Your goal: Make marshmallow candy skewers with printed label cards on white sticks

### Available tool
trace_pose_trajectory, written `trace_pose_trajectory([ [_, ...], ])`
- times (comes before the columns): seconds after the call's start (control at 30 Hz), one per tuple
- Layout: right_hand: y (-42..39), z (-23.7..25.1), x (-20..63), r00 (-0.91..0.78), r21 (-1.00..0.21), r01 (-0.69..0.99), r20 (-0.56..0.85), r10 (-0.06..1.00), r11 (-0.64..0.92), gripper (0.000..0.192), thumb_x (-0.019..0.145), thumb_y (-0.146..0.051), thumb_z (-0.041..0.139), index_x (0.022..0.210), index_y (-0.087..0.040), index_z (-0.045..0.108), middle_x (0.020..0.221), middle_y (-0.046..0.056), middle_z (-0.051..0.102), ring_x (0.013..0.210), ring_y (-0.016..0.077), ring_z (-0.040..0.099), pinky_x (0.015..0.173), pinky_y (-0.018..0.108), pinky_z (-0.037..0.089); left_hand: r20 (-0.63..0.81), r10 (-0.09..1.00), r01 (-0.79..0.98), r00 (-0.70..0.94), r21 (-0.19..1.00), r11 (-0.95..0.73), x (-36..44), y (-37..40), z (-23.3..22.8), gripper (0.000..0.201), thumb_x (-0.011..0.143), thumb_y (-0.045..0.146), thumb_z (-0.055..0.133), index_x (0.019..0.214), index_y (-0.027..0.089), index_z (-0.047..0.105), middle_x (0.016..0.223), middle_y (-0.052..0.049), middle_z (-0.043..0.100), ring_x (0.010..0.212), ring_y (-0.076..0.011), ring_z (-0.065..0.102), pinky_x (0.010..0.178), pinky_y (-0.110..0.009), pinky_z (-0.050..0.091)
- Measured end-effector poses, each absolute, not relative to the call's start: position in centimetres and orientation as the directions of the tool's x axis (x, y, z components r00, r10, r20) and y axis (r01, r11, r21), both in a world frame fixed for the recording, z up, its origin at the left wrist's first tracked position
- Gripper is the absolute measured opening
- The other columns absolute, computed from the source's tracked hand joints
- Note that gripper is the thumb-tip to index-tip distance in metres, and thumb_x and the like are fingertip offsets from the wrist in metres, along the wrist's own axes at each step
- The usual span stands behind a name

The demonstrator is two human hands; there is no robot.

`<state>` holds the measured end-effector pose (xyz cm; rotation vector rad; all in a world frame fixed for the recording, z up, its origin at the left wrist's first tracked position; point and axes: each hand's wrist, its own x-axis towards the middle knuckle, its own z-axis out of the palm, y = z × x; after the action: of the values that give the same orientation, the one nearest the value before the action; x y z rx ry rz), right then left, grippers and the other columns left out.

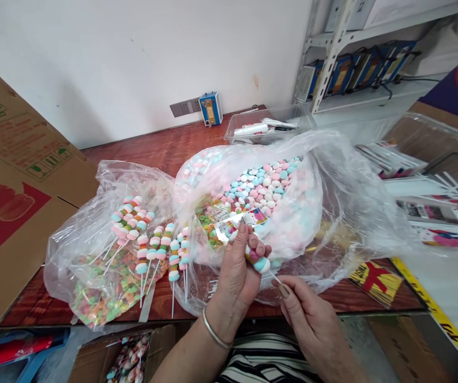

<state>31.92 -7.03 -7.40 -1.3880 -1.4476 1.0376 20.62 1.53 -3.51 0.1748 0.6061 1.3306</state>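
Candy skewer [262, 265] at the near side of the candy bag [308, 213]. Left hand [240, 266]: grip clamped around its candies; right hand [308, 314]: grip pinching its stick. Over-squeezing could dent candies; a hard pull, slide them off. Loose skewers [153, 243] left of the bag: a brushing forearm could scatter them.

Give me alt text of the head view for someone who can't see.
The left hand holds a candy skewer and printed wrapper; the right hand pinches the skewer's white stick. Nearby, more skewers and clear bags of colorful candy lie on a wooden table.
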Motion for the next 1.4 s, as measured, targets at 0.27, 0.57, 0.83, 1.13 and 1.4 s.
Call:
trace_pose_trajectory([
  [0.27, -6.4, -7.6, 31.8, -0.056, -0.779, 0.538, 0.347, 0.936, 0.321, 0.019, 0.101, -0.021, 0.039, 0.104, -0.019, 0.058, 0.074, 0.0, 0.066, 0.058, 0.0135, 0.063, 0.054, 0.023, 0.045, -0.336, 0.937, -0.823, 0.098, 0.502, 0.266, 21.0, 0.9, -3.9, 0.022, 0.083, 0.035, 0.069, 0.084, 0.016, 0.06, 0.061, 0.006, 0.049, 0.054, -0.0066, 0.051, 0.071, -0.027, 0.051],
  [0.57, -5.9, -8.5, 32.1, -0.132, -0.433, 0.764, 0.62, 0.773, 0.478, 0.014, 0.097, -0.021, 0.052, 0.105, -0.013, 0.06, 0.073, 0.006, 0.07, 0.057, 0.0175, 0.064, 0.057, 0.029, 0.046, -0.347, 0.937, -0.809, 0.039, 0.539, 0.233, 20.8, 1.3, -3.7, 0.017, 0.082, 0.028, 0.071, 0.084, 0.014, 0.061, 0.066, 0.004, 0.053, 0.057, -0.0064, 0.052, 0.07, -0.025, 0.051],
  [0.83, -6.2, -7.7, 31.8, -0.26, -0.882, -0.29, -0.3, 0.918, -0.371, 0.03, 0.098, -0.047, 0.045, 0.083, -0.021, 0.051, 0.04, -0.013, 0.035, 0.027, 0.0046, 0.024, 0.033, 0.018, 0.031, -0.286, 0.95, -0.82, 0.127, 0.508, 0.263, 20.9, 0.5, -4.1, 0.025, 0.088, 0.042, 0.062, 0.09, 0.017, 0.06, 0.059, 0.008, 0.048, 0.05, -0.0041, 0.048, 0.083, -0.029, 0.051],
  [1.13, -5.5, -7.7, 31.4, -0.089, -0.931, -0.274, -0.224, 0.97, -0.241, 0.036, 0.091, -0.054, 0.054, 0.081, -0.02, 0.051, 0.042, -0.012, 0.037, 0.034, 0.0046, 0.03, 0.037, 0.015, 0.033, -0.281, 0.953, -0.778, 0.114, 0.571, 0.261, 20.9, 0.5, -4.0, 0.027, 0.088, 0.042, 0.061, 0.096, 0.017, 0.062, 0.082, -0.001, 0.063, 0.076, -0.0124, 0.063, 0.083, -0.03, 0.049],
  [1.4, -5.5, -8.2, 32.6, 0.006, -0.947, -0.26, -0.197, 0.98, -0.189, 0.034, 0.092, -0.054, 0.053, 0.087, -0.02, 0.054, 0.049, -0.011, 0.032, 0.04, 0.0058, 0.027, 0.039, 0.017, 0.027, -0.3, 0.947, -0.479, 0.112, 0.819, 0.316, 20.2, 0.6, -4.7, 0.026, 0.079, 0.036, 0.072, 0.092, 0.017, 0.062, 0.087, -0.003, 0.066, 0.076, -0.0128, 0.06, 0.071, -0.027, 0.048],
])
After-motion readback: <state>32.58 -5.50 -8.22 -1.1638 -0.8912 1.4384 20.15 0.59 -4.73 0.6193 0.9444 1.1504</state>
